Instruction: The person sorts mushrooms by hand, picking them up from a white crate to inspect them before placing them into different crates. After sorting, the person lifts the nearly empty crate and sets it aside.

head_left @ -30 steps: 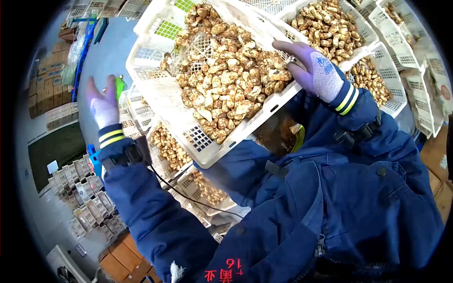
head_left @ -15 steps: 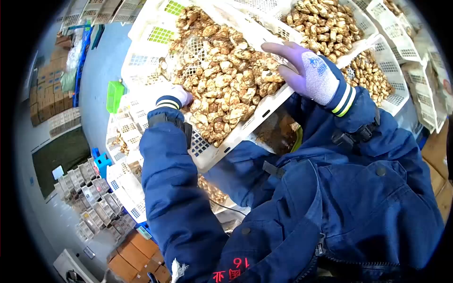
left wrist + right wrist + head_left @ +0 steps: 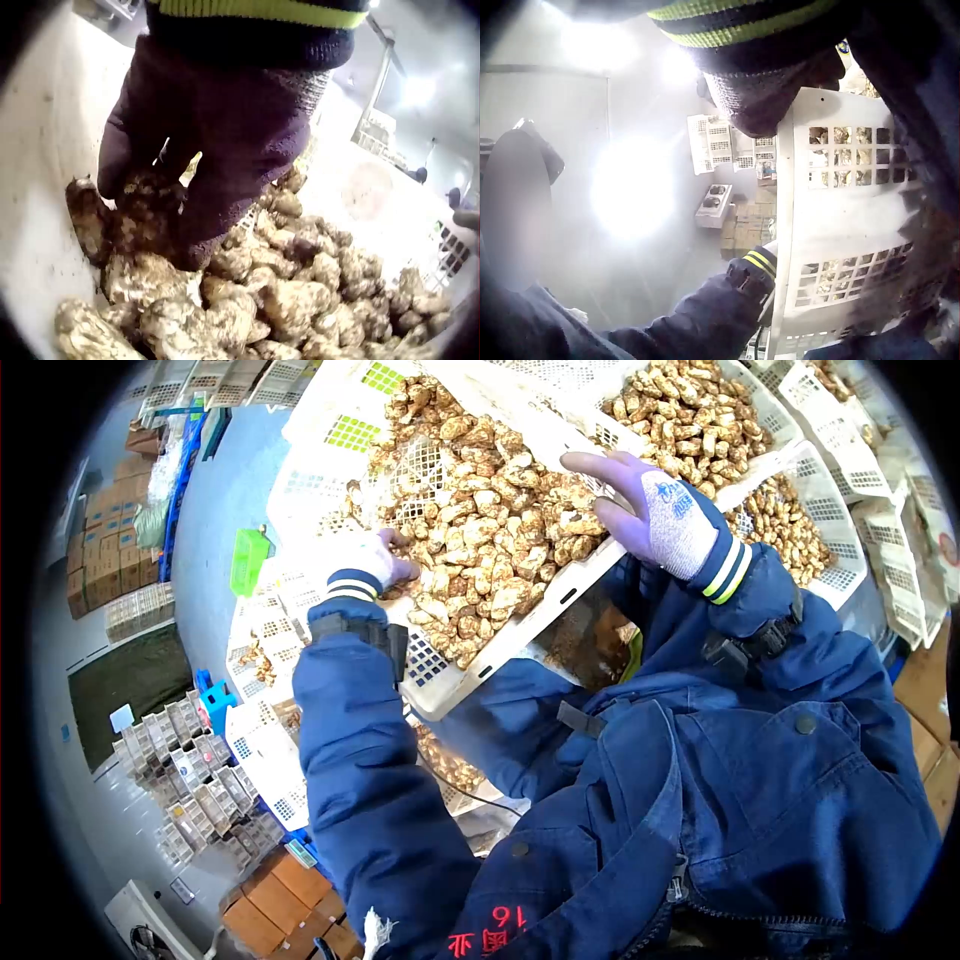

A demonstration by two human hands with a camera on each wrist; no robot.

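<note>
In the head view, a white plastic crate (image 3: 470,685) tilts in front of me, holding many knobbly brown-and-cream pieces (image 3: 490,530) that look like mushrooms or tubers. My gloved left hand (image 3: 368,558) reaches over the near-left side into the heap. Seen from the left wrist, the left hand (image 3: 217,127) points down, thumb and fingers around a dark knobbly piece (image 3: 146,214) near the crate's wall (image 3: 41,195). My gloved right hand (image 3: 665,520) is at the right corner, fingers extended over the rim and thumb apart. Its fingertips are mostly hidden in the right wrist view.
More crates of similar pieces (image 3: 690,420) stand beyond and to the right. A bright green basket (image 3: 248,560) lies on the left. Stacked crates and cardboard boxes (image 3: 285,900) line the lower left. A black cable (image 3: 455,790) runs below the crate.
My left hand has come in from outside the crate on the left and down into the heap, its thumb and forefinger now parted more widely. The right hand stays about the same at the corner.
</note>
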